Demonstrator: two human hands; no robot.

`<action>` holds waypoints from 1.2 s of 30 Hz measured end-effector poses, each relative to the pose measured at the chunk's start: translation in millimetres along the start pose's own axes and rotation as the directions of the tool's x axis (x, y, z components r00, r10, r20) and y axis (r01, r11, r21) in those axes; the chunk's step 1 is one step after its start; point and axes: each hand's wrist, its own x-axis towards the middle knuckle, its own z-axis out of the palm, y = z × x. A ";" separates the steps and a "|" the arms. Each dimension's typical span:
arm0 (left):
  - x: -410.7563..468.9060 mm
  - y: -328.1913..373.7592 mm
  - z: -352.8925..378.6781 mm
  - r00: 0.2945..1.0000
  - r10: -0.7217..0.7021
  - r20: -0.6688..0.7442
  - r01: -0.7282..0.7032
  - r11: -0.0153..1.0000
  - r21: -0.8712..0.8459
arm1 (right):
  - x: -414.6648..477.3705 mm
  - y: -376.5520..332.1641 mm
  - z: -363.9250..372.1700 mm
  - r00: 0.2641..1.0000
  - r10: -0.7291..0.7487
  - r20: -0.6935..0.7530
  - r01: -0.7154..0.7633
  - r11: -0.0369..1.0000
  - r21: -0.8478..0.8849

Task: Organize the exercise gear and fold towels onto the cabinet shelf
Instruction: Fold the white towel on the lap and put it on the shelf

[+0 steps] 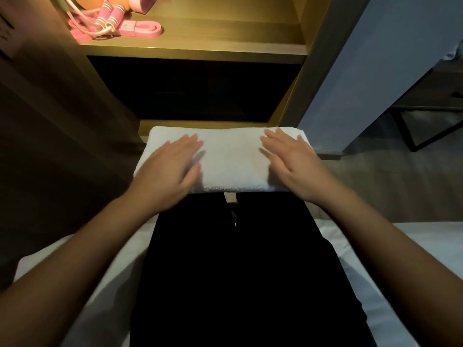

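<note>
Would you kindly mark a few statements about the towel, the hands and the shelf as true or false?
1. The left hand and right hand both lie flat on the white towel. True.
2. A pink jump rope lies at the left of the lit shelf. True.
3. The towel already lies on the shelf. False: it rests on the person's lap.
4. The right hand grips the jump rope. False: it rests open on the towel.
5. The towel is spread out unfolded. False: it is folded into a rectangle.

White folded towel [230, 159] flat across knees
</note>
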 end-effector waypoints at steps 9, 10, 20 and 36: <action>27.3 26.0 60.0 0.937 -0.327 0.121 0.287 0.921 0.263 | 26.4 -13.7 51.2 0.887 0.409 0.213 -0.356 0.901 -0.249; 22.3 17.9 56.8 0.921 -0.375 0.106 0.340 0.906 0.252 | 24.6 -7.9 49.1 0.865 0.460 0.199 -0.416 0.881 -0.227; 16.6 -83.1 18.0 0.468 -0.657 0.591 0.801 0.033 -0.597 | 35.5 70.2 20.0 0.589 0.670 0.451 -0.799 0.400 0.449; 21.4 -98.5 17.1 0.463 -0.663 0.588 0.756 -0.051 -0.653 | 25.6 86.8 17.2 0.552 0.641 0.533 -0.808 0.251 0.534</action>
